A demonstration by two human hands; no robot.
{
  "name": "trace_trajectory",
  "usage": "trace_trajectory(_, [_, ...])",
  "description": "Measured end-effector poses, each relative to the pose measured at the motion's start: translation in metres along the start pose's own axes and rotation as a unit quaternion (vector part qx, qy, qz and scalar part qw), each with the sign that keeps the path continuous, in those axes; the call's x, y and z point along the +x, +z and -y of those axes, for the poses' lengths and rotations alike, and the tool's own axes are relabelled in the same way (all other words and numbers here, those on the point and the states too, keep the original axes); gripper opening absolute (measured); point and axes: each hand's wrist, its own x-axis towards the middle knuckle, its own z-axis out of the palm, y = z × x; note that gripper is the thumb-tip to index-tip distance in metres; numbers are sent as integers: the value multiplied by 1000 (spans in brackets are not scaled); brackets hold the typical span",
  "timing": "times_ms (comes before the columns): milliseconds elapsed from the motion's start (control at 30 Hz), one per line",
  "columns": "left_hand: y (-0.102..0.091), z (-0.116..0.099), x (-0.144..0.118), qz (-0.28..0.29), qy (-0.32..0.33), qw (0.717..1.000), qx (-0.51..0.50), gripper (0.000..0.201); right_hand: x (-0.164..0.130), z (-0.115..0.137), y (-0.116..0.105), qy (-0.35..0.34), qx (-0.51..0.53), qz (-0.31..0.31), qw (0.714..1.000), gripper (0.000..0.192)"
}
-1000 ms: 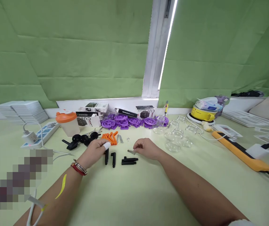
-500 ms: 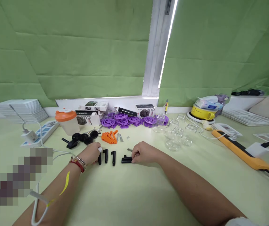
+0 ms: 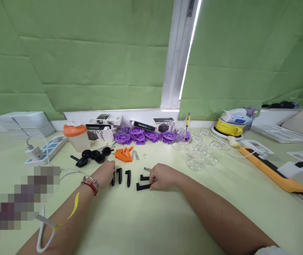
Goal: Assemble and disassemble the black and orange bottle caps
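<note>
My left hand [image 3: 106, 174] is closed at the left end of a row of black L-shaped plastic parts, its fingers around the leftmost part [image 3: 113, 180], mostly hidden. Two more such parts, a middle one [image 3: 119, 175] and a right one [image 3: 128, 178], stand lengthwise beside it. My right hand [image 3: 164, 176] pinches the end of another black L-shaped part [image 3: 142, 187], which lies sideways near the tabletop. Just behind that is a similar black part [image 3: 144, 177], partly covered by the fingers. A small metal spring [image 3: 147, 169] lies beyond the right fingertips.
Farther back are orange hooked pieces [image 3: 124, 154], screws [image 3: 136, 154], black round-headed parts [image 3: 98, 157] and purple wheel-shaped pieces [image 3: 136, 133]. Clear cups [image 3: 194, 163] stand right of centre. A shaker cup [image 3: 77, 136], power strip [image 3: 54, 145] and orange-edged strip [image 3: 273, 170] flank the work area.
My right hand has drawn one black part slightly toward me, so two separate parts now show at its fingers. My left hand has shifted very slightly right.
</note>
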Motion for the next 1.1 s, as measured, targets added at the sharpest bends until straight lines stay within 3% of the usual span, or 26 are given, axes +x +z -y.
trace_trajectory(267, [-4,-2,-3,-7,-20,1000,18,35,-2,-4,-11,3,131,32,991,14])
trace_trajectory(333, [-5,-6,-5,-52,-21,998,7,35,-1,-10,-13,9,189,18,982,17])
trace_trajectory(400, [-6,-13,-9,-115,25,991,-63,32,1,-13,-13,14,251,-7,968,21])
trace_trajectory(467, [-4,-24,-14,-123,110,966,-201,32,1,-14,-13,7,307,-25,951,24])
trace_trajectory(533, [2,-35,-19,-43,175,917,-356,40,2,-13,-12,-9,343,-28,939,27])
trace_trajectory(600, [11,-45,-21,11,194,866,-461,38,2,-12,-11,-26,361,-24,932,30])
trace_trajectory(700, [23,-53,-20,36,185,835,-517,31,4,-14,-7,-45,361,-11,931,31])
trace_trajectory(800, [27,-57,-18,21,170,830,-531,31,7,-19,-2,-59,347,5,936,28])
trace_trajectory(900, [26,-58,-19,17,173,839,-516,31,12,-25,2,-51,293,-36,954,21])
trace_trajectory(1000, [27,-57,-19,44,192,867,-458,28,17,-30,4,-57,186,-104,975,14])
trace_trajectory(1100, [33,-53,-18,76,208,896,-384,24,19,-33,5,-68,113,-115,984,16])
